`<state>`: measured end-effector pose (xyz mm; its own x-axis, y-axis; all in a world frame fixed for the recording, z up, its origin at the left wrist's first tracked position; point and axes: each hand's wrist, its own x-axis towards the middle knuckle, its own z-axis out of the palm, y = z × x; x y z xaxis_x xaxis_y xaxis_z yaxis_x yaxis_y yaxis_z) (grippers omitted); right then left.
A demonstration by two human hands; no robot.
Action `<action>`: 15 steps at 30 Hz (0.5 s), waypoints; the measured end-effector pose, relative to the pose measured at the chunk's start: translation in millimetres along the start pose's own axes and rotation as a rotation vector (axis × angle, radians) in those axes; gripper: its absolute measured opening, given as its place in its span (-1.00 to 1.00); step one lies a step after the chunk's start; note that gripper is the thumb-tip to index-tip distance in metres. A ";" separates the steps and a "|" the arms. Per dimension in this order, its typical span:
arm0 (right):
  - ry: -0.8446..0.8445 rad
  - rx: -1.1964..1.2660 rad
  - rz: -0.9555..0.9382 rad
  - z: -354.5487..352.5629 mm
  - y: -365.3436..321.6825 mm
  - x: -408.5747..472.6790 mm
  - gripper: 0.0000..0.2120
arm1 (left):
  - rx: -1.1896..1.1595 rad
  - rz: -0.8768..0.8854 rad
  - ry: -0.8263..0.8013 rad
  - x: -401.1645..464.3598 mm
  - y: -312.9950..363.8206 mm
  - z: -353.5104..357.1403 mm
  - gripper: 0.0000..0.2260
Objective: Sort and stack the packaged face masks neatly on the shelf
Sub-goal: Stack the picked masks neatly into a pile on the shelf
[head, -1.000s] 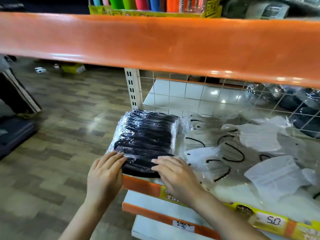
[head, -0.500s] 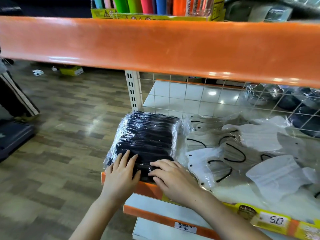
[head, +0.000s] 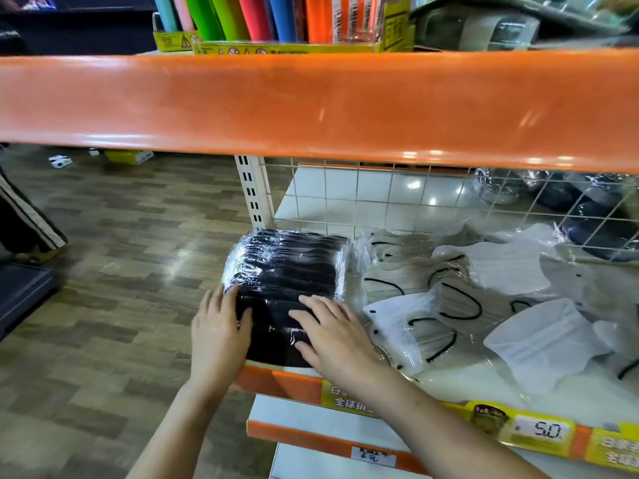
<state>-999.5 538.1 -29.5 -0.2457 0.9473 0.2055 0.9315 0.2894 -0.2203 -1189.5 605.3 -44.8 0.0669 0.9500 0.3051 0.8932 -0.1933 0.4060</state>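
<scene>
Both hands have slid farther onto the black stack since the earlier frame, the left one coming in from the stack's near left corner to lie against its side. Now the left hand (head: 221, 335) presses the near left edge of the stack of black masks (head: 287, 271) with straight fingers, holding nothing, and the right hand (head: 332, 335) lies flat on its near top, fingers spread. That stack sits at the left end of the shelf (head: 446, 392), squared and seemingly finished. To its right the white masks (head: 501, 305) lie loose and overlapping in clear bags, so most of the sorting appears left to do. An orange beam (head: 311, 105) hides the shelf's far part, and dark packets (head: 570, 202) behind the wire grid (head: 380, 195) are hard to make out.
</scene>
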 end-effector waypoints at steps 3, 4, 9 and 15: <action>-0.159 0.002 0.031 -3.3 -1.2 1.1 -0.34 | -0.166 -0.210 -0.002 7.4 -0.2 -3.1 -0.59; -0.207 -0.020 0.037 -4.6 -2.5 0.8 -0.29 | -0.255 -0.261 -0.020 8.6 2.0 -3.5 -0.61; -0.278 -0.034 0.067 -5.7 -4.2 2.9 -0.21 | -0.361 -0.303 -0.043 5.0 14.3 -3.8 -0.64; -0.218 -0.053 0.079 3.3 -5.6 8.8 -0.27 | -0.449 -0.344 -0.039 10.9 16.6 -4.1 -0.67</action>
<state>-1007.7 545.3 -29.6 -0.2179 0.9757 -0.0224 0.9616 0.2107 -0.1756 -1175.8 611.5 -31.1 -0.1710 0.9833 0.0621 0.5900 0.0517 0.8057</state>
